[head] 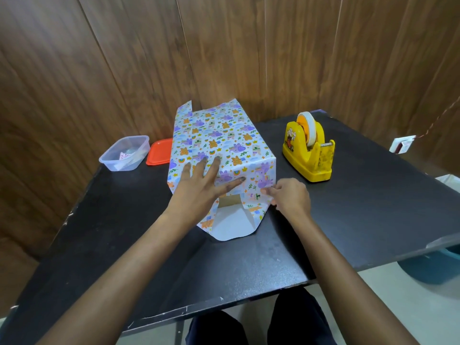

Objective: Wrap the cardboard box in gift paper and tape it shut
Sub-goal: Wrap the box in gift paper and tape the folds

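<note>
Mid-table, lengthwise from 12 to 6 o'clock: cardboard box (230,200), sheathed in gift paper (219,138) printed with purple and orange animals. Bare brown cardboard visible only at the 6 o'clock end, between unfinished folds. Below it, the white underside of the bottom flap, flat on the table towards 6. At the 12 o'clock end, paper standing open past the box.

Flat on top near the 6 o'clock edge: left hand (199,180), fingers straight and spread, thumb stretched across the near face, pressing the top flap down.

At the box's 4 o'clock corner: right hand (290,195), fingers curled, thumb and fingertips pinching the side fold of paper.

At 3 o'clock, near but apart from the box: yellow tape dispenser (308,150), roll mounted.

At 9 o'clock: red lid (159,151), one edge hidden behind the paper. Further out, just beside it: clear plastic tub (124,153) with paper scraps inside.

Under everything: black table (373,207). At 12: wood-panel wall (224,46). Towards 4, below the table edge: blue bin (433,267).
</note>
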Demonstrator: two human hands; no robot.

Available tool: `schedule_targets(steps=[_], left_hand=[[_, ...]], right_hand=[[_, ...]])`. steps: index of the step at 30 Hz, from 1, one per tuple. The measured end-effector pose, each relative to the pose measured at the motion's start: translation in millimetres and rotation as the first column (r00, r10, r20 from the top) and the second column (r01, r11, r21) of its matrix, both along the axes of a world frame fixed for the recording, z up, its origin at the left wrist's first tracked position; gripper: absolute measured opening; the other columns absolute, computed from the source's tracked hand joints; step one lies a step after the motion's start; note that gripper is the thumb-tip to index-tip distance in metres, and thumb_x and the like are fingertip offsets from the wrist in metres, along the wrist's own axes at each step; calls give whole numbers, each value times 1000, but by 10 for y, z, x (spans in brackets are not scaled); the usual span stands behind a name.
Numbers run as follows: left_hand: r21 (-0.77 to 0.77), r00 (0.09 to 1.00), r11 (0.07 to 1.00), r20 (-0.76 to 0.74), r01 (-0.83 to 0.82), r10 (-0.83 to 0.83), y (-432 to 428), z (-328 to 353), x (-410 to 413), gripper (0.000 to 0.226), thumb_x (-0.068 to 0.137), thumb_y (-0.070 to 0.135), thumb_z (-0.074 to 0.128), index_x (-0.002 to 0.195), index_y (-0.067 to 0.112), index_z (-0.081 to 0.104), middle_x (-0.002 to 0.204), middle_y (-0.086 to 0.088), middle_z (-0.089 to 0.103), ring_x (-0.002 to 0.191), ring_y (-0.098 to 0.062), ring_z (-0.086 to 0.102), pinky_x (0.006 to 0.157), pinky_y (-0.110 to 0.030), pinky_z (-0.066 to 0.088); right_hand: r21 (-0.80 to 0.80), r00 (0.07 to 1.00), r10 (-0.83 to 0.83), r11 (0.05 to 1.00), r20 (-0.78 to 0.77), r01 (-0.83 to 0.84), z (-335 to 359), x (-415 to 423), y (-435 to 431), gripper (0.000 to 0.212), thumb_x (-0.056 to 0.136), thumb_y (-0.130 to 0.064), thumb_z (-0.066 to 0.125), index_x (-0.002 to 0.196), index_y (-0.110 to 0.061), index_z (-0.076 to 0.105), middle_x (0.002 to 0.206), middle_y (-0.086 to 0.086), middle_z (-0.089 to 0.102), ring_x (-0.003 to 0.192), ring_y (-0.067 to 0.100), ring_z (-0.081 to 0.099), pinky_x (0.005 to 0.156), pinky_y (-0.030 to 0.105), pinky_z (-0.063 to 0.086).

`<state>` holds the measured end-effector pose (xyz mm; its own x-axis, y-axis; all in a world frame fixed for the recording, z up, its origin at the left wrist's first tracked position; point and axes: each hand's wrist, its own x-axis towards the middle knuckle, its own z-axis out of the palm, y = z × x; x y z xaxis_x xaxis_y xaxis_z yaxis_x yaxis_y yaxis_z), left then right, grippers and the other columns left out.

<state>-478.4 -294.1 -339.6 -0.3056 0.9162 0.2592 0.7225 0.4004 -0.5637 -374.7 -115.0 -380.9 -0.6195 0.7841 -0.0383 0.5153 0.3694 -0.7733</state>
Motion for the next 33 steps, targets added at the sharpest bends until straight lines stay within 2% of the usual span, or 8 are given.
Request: schedule_targets(steps=[2, 5, 8, 10, 18, 22, 29, 33], left_hand=[[-3, 999, 1000, 27, -20, 20, 0, 25, 30, 95, 75, 10, 71, 144, 44, 16, 148, -24, 31, 125, -48, 42, 92, -59, 42], [-55, 996, 997, 71, -52, 56, -30, 7, 9, 90, 92, 14, 51, 137, 46, -19, 156, -21, 3, 138, -45, 19, 106, -58, 27], [7, 1000, 1000, 20, 0, 0, -11, 28, 26, 103, 77, 12, 69, 145, 44, -1, 150, -25, 25, 127, -49, 39, 95, -60, 40], [15, 1000, 1000, -20, 15, -15, 2, 6, -4, 104, 63, 9, 78, 142, 43, 18, 141, -26, 41, 114, -50, 51, 84, -60, 47], [37, 999, 999, -16, 32, -32, 7, -17, -35, 110, 55, 8, 83, 140, 42, 22, 139, -25, 45, 111, -49, 54, 81, -59, 49], [28, 999, 999, -24, 23, -23, -2, -28, -43, 110, 55, 8, 83, 140, 42, 23, 139, -25, 44, 112, -49, 53, 80, -60, 49], [37, 999, 999, -6, 32, -31, 12, -38, -49, 110, 55, 7, 82, 140, 42, 22, 140, -25, 43, 114, -49, 52, 83, -60, 48], [39, 1000, 999, 2, 21, -21, 1, -32, -41, 111, 59, 9, 81, 141, 44, 16, 143, -24, 40, 117, -48, 50, 86, -60, 47]], right_hand=[[-76, 973, -68, 996, -222, 52, 147, 125, 159, 34, 83, -34, 68, 74, -2, 63, 65, 6, 62, 64, 23, 57, 61, 32, 45], [193, 897, -216, 932, -386, 307, 484, 280, 554, 29, 91, -34, 56, 92, -6, 64, 95, 10, 61, 96, 26, 54, 75, 34, 41], [328, 977, -194, 920, -94, 214, 726, 260, 975, 38, 96, -39, 47, 111, -9, 64, 126, 14, 51, 126, 30, 35, 98, 43, 35], [145, 989, -105, 985, 102, 90, 819, 198, 1151, 39, 95, -37, 50, 114, -5, 64, 128, 16, 54, 128, 31, 37, 101, 45, 36], [-254, 977, -146, 962, -157, 103, 970, 231, 1196, 18, 89, -11, 61, 105, -3, 63, 94, 10, 60, 84, 19, 57, 83, 30, 46], [-440, 964, -216, 889, -156, 128, 672, 283, 1122, 16, 95, -17, 53, 82, -11, 61, 73, 2, 51, 60, 11, 45, 56, 23, 37], [-623, 804, -427, 777, -413, 92, 508, 256, 999, 24, 95, -14, 52, 72, -11, 57, 75, 5, 61, 70, 14, 60, 59, 25, 49], [-814, 687, -619, 577, -380, 69, 503, 214, 867, 29, 98, -4, 40, 71, -5, 50, 72, 10, 56, 62, 15, 57, 55, 26, 51]])
